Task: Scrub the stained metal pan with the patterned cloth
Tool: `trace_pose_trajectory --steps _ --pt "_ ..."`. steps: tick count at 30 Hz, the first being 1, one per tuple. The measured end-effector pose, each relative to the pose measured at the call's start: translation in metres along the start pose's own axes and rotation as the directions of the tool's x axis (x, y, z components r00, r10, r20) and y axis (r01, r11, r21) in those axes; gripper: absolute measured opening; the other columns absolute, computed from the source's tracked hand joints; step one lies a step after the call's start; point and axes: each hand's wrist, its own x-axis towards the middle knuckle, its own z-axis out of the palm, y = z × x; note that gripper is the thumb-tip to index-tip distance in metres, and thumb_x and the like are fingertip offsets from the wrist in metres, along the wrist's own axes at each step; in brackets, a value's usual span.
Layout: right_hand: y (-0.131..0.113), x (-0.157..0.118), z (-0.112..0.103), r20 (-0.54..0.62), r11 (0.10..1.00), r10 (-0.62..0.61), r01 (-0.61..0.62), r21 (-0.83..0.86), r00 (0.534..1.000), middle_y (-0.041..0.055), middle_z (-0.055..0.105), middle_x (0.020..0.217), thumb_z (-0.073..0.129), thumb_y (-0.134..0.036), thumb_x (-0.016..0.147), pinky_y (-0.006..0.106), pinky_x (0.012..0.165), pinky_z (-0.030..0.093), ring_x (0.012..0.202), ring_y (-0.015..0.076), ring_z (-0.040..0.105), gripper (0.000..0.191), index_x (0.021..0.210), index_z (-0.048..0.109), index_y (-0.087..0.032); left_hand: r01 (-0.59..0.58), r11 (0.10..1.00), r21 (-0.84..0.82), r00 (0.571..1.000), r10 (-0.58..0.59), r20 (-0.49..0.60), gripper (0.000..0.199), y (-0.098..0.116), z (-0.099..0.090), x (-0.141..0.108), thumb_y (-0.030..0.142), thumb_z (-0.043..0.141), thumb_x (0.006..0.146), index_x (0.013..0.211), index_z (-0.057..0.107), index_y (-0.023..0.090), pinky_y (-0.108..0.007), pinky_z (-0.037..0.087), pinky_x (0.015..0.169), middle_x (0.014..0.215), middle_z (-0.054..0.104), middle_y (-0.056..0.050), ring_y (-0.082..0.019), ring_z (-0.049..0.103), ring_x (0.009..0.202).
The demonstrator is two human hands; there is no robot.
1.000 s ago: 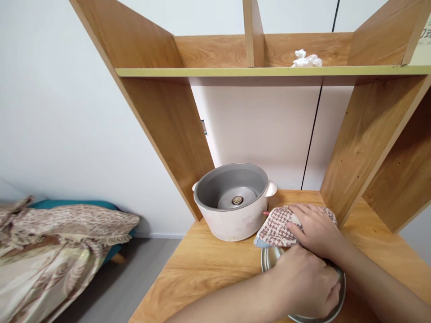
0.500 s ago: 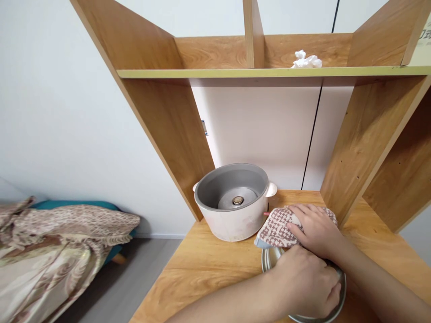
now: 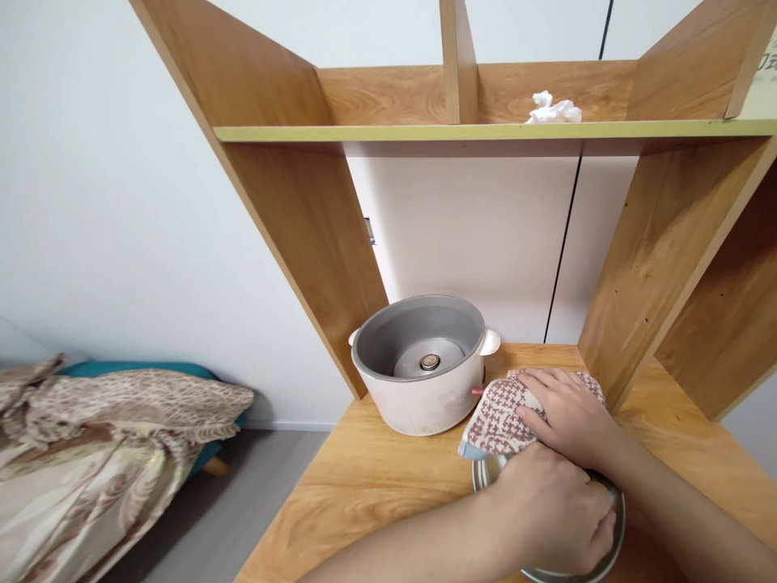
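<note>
Delta vs half a second ago: the cloth (image 3: 501,417) is shifting, its left end now hanging lower and nearer the metal vessel (image 3: 481,474), and the red label (image 3: 477,392) at the right side of the cooker body (image 3: 418,405) is showing more. Both hands are keeping almost the same spots; the cooker body is staying put on the worktop (image 3: 364,486).

Grip, right hand (image 3: 567,413): lying palm-down over the cloth, fingers close together, thumb standing off slightly. Can't tell whether it's pinching fabric underneath. Left hand (image 3: 549,506): curling into a fist over the vessel, knuckles up, covering most of it. Fingertips are hiding, so can't tell what it's holding. Cloth is lying just right of the cooker body, beyond the left fist.

Materials: cloth is showing a brown-on-cream houndstooth-like weave with a pale blue corner. Vessel is reading as shiny round metal, banded near the rim. Cooker body is sitting upright and uncovered, off-white and smudged outside, grey inside, a round plate and central button showing at the bottom, stubby side handles sticking out. Worktop is showing glossy yellow-brown wood grain. Crumpled white tissue (image 3: 554,110) is resting on the shelf (image 3: 394,134) above.
</note>
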Motion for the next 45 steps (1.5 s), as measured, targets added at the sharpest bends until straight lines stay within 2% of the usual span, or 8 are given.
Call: trace_pose_trajectory --steps 2,7,9,15,24,33,39,45 --pt "0.0001 0.0 0.0007 -0.004 1.0 -0.009 0.009 0.011 1.0 0.0124 0.065 0.149 0.049 -0.039 0.103 0.049 0.11 0.041 0.132 0.0333 0.058 0.05 0.147 0.061 -0.019 -0.003 1.0 0.002 1.0 0.003 -0.001 0.032 0.0 0.0006 -0.0002 0.042 0.058 0.095 0.075 0.068 0.02 -0.037 0.028 0.048 0.061 0.063 0.0 -0.018 0.056 0.05" --pt "-0.0016 0.001 0.0012 0.0 0.986 0.157 -0.157 -0.051 0.988 0.0146 0.073 0.133 0.044 -0.043 0.104 0.052 0.101 0.044 0.119 0.0365 0.064 0.048 0.138 0.067 -0.017 -0.012 1.0 -0.003 1.0 0.012 -0.005 0.03 -0.0004 0.0022 -0.0003 0.042 0.058 0.095 0.077 0.069 0.021 -0.038 0.027 0.048 0.061 0.064 0.0 -0.018 0.055 0.05" --pt "-0.0015 0.0009 0.0009 0.005 0.983 0.175 -0.174 -0.064 0.985 0.0155 0.073 0.13 0.044 -0.044 0.104 0.052 0.099 0.045 0.117 0.0373 0.065 0.048 0.136 0.067 -0.015 -0.013 1.0 -0.006 1.0 0.013 -0.005 0.03 -0.0004 0.0025 -0.0001 0.042 0.058 0.095 0.076 0.069 0.021 -0.038 0.028 0.048 0.063 0.065 0.0 -0.018 0.057 0.052" --pt "0.0005 -0.0003 0.0009 -0.01 1.0 -0.01 0.01 0.005 1.0 0.0124 0.065 0.148 0.048 -0.04 0.104 0.049 0.109 0.04 0.131 0.0331 0.058 0.05 0.147 0.061 -0.019 0.011 1.0 0.005 1.0 -0.011 -0.005 0.034 0.0 0.0028 -0.0001 0.044 0.058 0.095 0.073 0.067 0.021 -0.038 0.023 0.047 0.059 0.062 0.0 -0.018 0.054 0.048" --pt "-0.0019 0.0007 -0.0006 0.013 0.984 0.169 -0.168 -0.06 0.986 0.0147 0.072 0.132 0.044 -0.043 0.104 0.05 0.099 0.043 0.118 0.0363 0.064 0.045 0.134 0.067 -0.018 -0.008 1.0 -0.011 1.0 0.008 -0.011 0.029 -0.0002 0.0013 -0.0003 0.041 0.058 0.094 0.077 0.069 0.021 -0.038 0.027 0.047 0.062 0.064 0.001 -0.018 0.056 0.051" --pt "-0.0008 0.0007 0.0003 -0.01 0.994 0.101 -0.101 -0.033 0.995 0.0137 0.072 0.133 0.044 -0.041 0.104 0.048 0.098 0.043 0.12 0.0341 0.063 0.044 0.134 0.067 -0.018 -0.003 1.0 -0.016 1.0 0.003 -0.016 0.03 -0.0004 0.0012 -0.0005 0.042 0.06 0.094 0.074 0.067 0.02 -0.037 0.027 0.047 0.061 0.063 0.0 -0.018 0.056 0.05" --pt "-0.0006 0.0003 0.0009 -0.009 0.999 0.051 -0.051 -0.008 0.999 0.0133 0.069 0.141 0.044 -0.04 0.105 0.049 0.103 0.042 0.124 0.0344 0.061 0.048 0.142 0.063 -0.017 -0.004 1.0 -0.012 1.0 0.004 -0.018 0.03 0.0 0.0006 -0.0002 0.042 0.061 0.094 0.073 0.067 0.02 -0.036 0.032 0.05 0.059 0.062 0.0 -0.018 0.056 0.051" --pt "0.0007 0.0 0.0013 -0.008 0.999 0.027 -0.027 0.022 1.0 0.0143 0.067 0.144 0.045 -0.04 0.104 0.052 0.106 0.042 0.126 0.0351 0.059 0.05 0.144 0.063 -0.016 -0.003 1.0 -0.013 1.0 0.003 -0.011 0.031 -0.0001 -0.0001 -0.0002 0.042 0.061 0.093 0.072 0.066 0.02 -0.038 0.026 0.046 0.06 0.063 0.0 -0.018 0.057 0.05"
